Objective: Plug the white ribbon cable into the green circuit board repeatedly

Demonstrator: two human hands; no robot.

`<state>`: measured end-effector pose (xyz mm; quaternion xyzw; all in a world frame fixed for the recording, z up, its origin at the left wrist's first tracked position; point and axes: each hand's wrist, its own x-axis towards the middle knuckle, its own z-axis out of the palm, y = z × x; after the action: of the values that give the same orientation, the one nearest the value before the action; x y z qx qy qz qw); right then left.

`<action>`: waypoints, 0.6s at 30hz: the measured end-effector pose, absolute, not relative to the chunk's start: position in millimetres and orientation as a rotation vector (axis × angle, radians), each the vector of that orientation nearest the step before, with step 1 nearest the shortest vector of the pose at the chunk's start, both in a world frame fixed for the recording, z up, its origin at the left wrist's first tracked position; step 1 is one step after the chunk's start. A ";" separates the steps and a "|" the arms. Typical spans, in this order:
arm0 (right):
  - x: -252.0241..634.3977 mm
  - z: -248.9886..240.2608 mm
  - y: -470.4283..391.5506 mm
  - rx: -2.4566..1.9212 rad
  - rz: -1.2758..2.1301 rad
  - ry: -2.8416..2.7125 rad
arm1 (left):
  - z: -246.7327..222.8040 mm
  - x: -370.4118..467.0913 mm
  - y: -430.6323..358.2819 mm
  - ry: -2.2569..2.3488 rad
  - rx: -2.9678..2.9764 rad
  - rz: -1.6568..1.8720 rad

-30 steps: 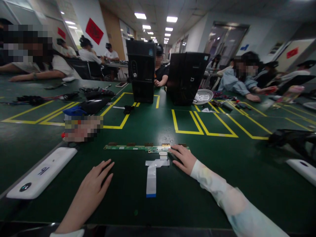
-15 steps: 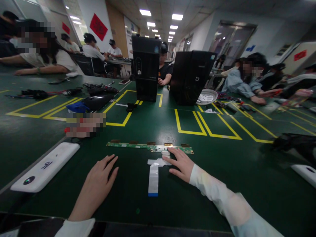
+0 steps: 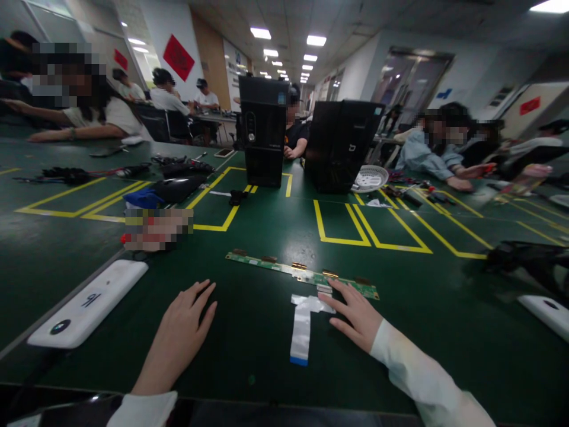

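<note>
A long narrow green circuit board (image 3: pixel 275 266) lies slantwise on the dark green table. Just below its right half is a white flat ribbon cable (image 3: pixel 301 329) with a blue end, bent in an L shape. My right hand (image 3: pixel 355 311) rests with spread fingers on the board's right part and the cable's upper end, not closed around either. My left hand (image 3: pixel 180 329) lies on the table to the left of the cable, fingers apart, holding nothing.
Two black computer towers (image 3: pixel 263 133) (image 3: pixel 340 145) stand at the back. A white device (image 3: pixel 91 305) lies left of my left hand. Yellow tape (image 3: pixel 342 240) marks the table. A white basket (image 3: pixel 370 178), tools and dark cables lie farther off; people sit around.
My right hand has moved right, and the board and cable have shifted right with it. The board has turned, its right end now nearer me. My left hand has hardly moved.
</note>
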<state>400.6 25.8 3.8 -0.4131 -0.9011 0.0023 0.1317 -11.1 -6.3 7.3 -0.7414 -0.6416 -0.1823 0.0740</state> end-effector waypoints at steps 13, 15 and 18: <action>540.2 -17.4 -91.4 -1.749 -0.088 -2.221 | 4.0 -14.0 -6.4 -1.940 -2.237 -0.511; 560.1 -21.3 -102.8 -1.842 -0.100 -2.202 | 3.5 -14.5 -6.1 -1.936 -2.239 -0.484; 586.6 -31.7 -113.5 -1.952 -0.154 -2.144 | 2.6 -15.0 -6.0 -1.922 -2.230 -0.485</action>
<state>586.6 -113.5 -31.7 -0.6675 -0.7332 -0.0528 0.1188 -15.0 -6.0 2.6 -0.7451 -0.6422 -0.1619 0.0786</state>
